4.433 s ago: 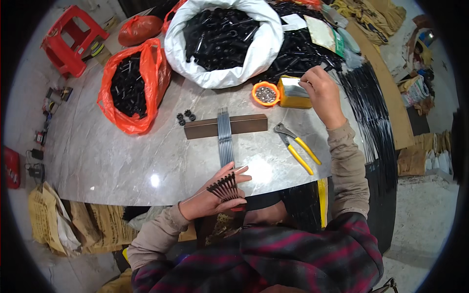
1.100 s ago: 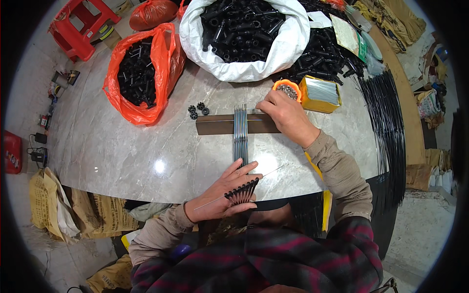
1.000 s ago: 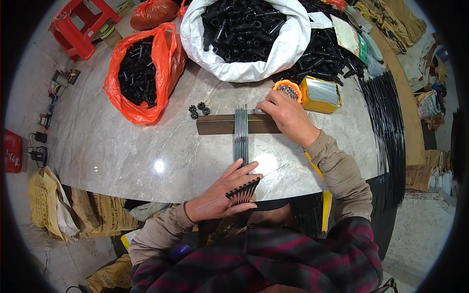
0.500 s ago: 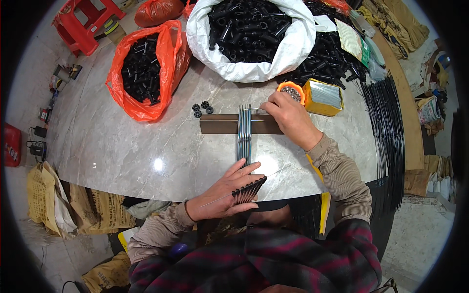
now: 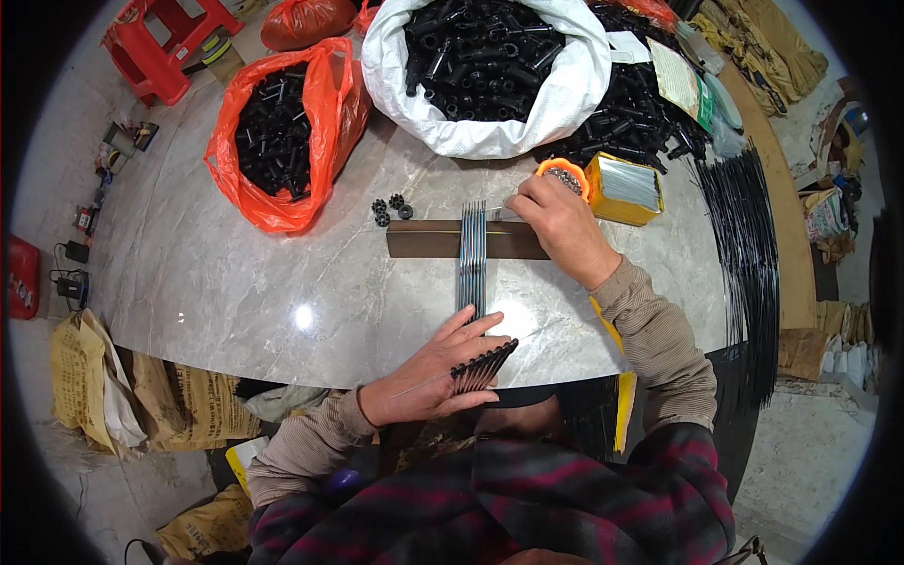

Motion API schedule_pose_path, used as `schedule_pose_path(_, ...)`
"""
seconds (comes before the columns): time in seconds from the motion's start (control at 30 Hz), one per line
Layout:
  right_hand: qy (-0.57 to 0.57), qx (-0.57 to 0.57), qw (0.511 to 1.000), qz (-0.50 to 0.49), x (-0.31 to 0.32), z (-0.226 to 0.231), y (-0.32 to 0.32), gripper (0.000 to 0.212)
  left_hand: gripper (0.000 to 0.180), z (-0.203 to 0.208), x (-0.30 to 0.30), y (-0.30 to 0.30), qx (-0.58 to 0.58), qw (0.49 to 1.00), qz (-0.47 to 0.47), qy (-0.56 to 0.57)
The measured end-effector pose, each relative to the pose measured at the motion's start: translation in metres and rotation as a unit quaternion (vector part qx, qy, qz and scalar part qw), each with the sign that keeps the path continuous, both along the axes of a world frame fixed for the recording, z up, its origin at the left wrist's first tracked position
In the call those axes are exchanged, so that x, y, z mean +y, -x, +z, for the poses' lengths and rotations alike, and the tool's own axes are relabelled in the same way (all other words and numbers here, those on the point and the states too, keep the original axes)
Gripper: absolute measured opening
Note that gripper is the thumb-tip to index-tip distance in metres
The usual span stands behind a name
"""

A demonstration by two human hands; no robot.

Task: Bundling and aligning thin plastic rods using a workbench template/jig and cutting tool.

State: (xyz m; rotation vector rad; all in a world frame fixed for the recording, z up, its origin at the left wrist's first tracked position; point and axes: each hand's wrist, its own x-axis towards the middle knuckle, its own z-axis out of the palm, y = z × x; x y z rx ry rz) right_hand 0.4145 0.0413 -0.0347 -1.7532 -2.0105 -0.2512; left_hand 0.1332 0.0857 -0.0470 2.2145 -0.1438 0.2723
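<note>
This is looking like a small assembly workshop. A grey marble-patterned worktop (image 5: 235, 292) is carrying bulk stock: a white sack (image 5: 490, 80) and an orange plastic bag (image 5: 282, 132), both brimming with black plastic parts. Bundles of thin black rods (image 5: 749, 254) are lying along the right edge, brown paper sacks (image 5: 104, 386) are slumping on the floor, and a red plastic stool (image 5: 165, 47) is standing beyond.

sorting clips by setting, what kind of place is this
Probably a small workshop or home assembly spot: a marble-look table carries an orange bag and a white sack of black plastic parts, and thin metal rods lie across a brown bar.
</note>
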Motion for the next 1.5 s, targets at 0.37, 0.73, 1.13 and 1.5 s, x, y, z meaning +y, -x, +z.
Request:
schedule_pose_path(0.37,-0.016,0.04,0.999,-0.006,0.0021,-0.0011,0.0008,0.019,0.021,0.0003,0.0003,-0.0001,0.004,1.0,0.002,0.002)
schedule_pose_path(0.73,-0.005,0.017,1.0,0.017,0.004,0.0021,0.0006,0.021,0.022,-0.0036,0.0025,0.0,0.033,0.999,-0.013,0.0)
schedule_pose_path(1.13,0.045,0.073,0.996,-0.004,0.0025,0.0007,0.0073,0.02,0.023,-0.0031,0.0015,0.0003,0.034,0.999,0.002,0.022)
schedule_pose_path(1.5,0.022,0.06,0.998,0.014,0.0053,0.0008,0.0066,0.023,0.019,0.0022,0.0022,0.0009,0.016,1.0,-0.007,0.01)
